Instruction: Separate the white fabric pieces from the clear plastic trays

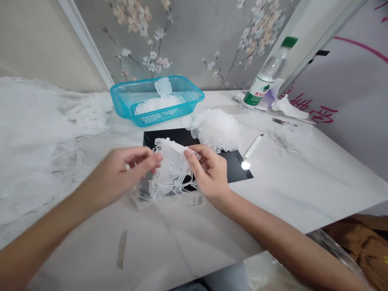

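Your left hand (125, 171) and right hand (209, 171) both pinch the white lace piece (169, 169) between them, over the black mat (233, 161). Looks like mid-separation; next pull needs gentle, even tension. Lace pile (216, 129) sits just beyond your right grip.

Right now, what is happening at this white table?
A person holds a thin white lace piece with trailing threads between both hands, the left hand and the right hand pinching its upper edge above a black mat. Behind it lies a heap of white pieces, and a blue basket holds more. A plastic bottle stands at the far right.
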A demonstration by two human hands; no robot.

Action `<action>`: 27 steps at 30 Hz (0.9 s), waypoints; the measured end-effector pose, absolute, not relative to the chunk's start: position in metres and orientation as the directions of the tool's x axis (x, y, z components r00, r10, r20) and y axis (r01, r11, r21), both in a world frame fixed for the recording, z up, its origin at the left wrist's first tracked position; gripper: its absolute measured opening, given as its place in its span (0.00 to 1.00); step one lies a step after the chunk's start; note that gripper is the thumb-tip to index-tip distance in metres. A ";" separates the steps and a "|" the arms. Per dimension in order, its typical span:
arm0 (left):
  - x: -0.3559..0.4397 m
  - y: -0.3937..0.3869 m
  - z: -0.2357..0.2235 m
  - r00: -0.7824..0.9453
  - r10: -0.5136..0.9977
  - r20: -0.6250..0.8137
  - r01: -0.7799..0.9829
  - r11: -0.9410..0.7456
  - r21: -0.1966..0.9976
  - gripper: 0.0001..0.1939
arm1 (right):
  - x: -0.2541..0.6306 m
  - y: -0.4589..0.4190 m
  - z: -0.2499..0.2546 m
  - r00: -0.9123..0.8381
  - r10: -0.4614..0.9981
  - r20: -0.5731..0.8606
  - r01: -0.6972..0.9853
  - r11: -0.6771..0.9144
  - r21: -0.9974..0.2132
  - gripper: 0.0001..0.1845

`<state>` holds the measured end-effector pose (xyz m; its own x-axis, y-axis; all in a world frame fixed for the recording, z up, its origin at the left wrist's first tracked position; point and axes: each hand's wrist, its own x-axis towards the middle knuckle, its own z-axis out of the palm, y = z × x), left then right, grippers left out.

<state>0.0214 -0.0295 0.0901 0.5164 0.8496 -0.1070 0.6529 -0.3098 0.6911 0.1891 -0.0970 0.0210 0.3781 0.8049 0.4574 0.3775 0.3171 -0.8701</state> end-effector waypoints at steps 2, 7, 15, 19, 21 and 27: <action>0.024 -0.035 0.082 0.616 0.753 -0.229 0.550 -0.204 0.810 0.18 | 0.187 -0.099 0.020 0.308 0.798 0.517 0.430 0.368 -0.825 0.08; 0.023 -0.033 0.074 0.525 0.847 -0.081 0.445 -0.191 0.875 0.14 | 0.185 -0.102 0.017 0.133 0.725 0.676 0.560 0.507 -0.655 0.07; 0.018 -0.033 0.075 0.620 0.784 -0.019 0.460 -0.344 0.818 0.14 | 0.190 -0.104 0.028 0.077 0.776 0.626 0.678 0.419 -0.603 0.15; 0.020 -0.035 0.073 0.737 0.668 0.103 0.397 -0.551 0.734 0.10 | 0.188 -0.106 0.030 -0.038 0.752 0.658 0.683 0.500 -0.532 0.08; 0.021 -0.036 0.073 0.767 0.612 0.192 0.343 -0.645 0.683 0.09 | 0.187 -0.105 0.030 -0.052 0.787 0.614 0.618 0.509 -0.599 0.06; 0.019 -0.032 0.080 0.794 0.591 0.142 0.385 -0.669 0.636 0.10 | 0.223 -0.088 0.031 0.323 0.824 0.465 0.474 0.284 -0.833 0.09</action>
<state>0.0194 -0.0319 0.0796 0.7937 0.5914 0.1424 0.3846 -0.6692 0.6358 0.2225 -0.0877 0.0307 0.3234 0.8239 0.4654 0.4742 0.2845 -0.8332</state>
